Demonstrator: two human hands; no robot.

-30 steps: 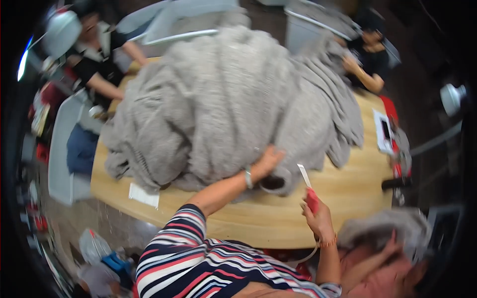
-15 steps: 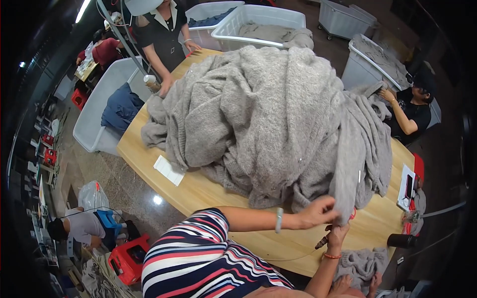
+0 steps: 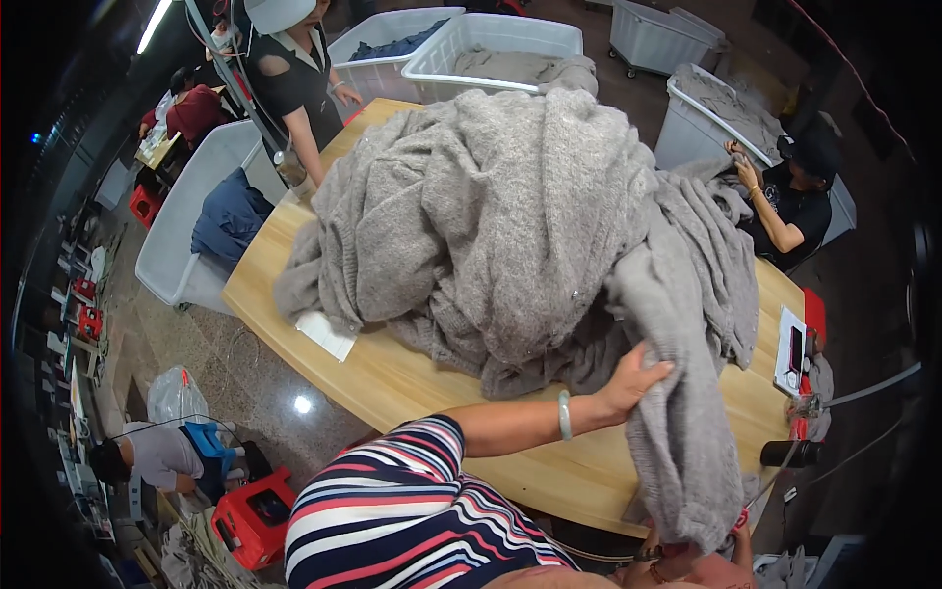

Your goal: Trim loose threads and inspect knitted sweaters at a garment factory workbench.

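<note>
A grey knit garment (image 3: 677,422) stretches from a large pile of grey knitwear (image 3: 510,216) down toward the table's near right edge. My left hand (image 3: 636,381) grips its side, thumb out, just in front of the pile. Close to the lower edge, my right hand (image 3: 721,567) is at the garment's hanging end, which covers much of it. A small red tool (image 3: 741,520), perhaps a handle loop, shows at its fingers; its exact kind is hard to make out.
The pile rests on a wooden table (image 3: 432,378). A phone on papers (image 3: 791,348) and a black cylinder (image 3: 790,454) sit at its right edge. A person (image 3: 800,201) handles knitwear at right; another (image 3: 285,88) stands far left. White bins (image 3: 491,79) surround the far side.
The grey garment has been drawn toward me and down. My left hand has closed on it, and my right hand has moved down and right, behind its end. The view has shifted slightly.
</note>
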